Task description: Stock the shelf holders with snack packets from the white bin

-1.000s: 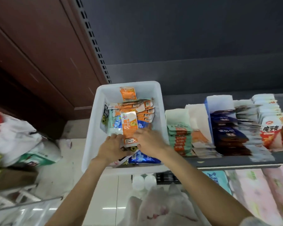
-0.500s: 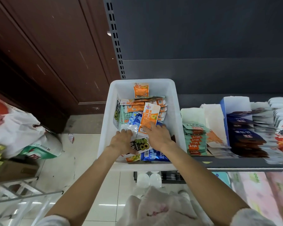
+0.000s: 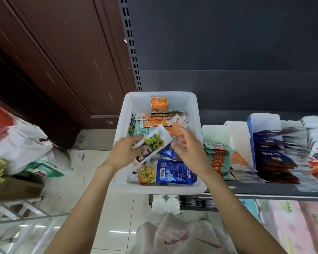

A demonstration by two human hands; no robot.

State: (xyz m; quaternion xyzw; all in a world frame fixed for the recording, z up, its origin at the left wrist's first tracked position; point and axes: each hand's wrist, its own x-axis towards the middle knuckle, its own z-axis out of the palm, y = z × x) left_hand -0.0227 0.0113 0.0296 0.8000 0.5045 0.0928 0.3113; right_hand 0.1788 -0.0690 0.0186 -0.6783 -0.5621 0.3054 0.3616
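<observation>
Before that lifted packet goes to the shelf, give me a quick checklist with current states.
1. Left hand grips the white packet with green rings: ok.
2. Packet lifted above the white plastic bin: ok.
3. Right hand free: cannot tell; an orange packet sits blurred at its fingertips.
4. Matching green-ring holder on the dark shelf: cannot tell.
5. More orange packets left in the bin: ok.

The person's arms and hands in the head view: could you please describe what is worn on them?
Both forearms are bare, with no sleeves showing up to the bottom edge of the frame. The left hand and right hand wear no gloves, and no watch, ring or bracelet shows at either wrist or on the fingers.
</observation>
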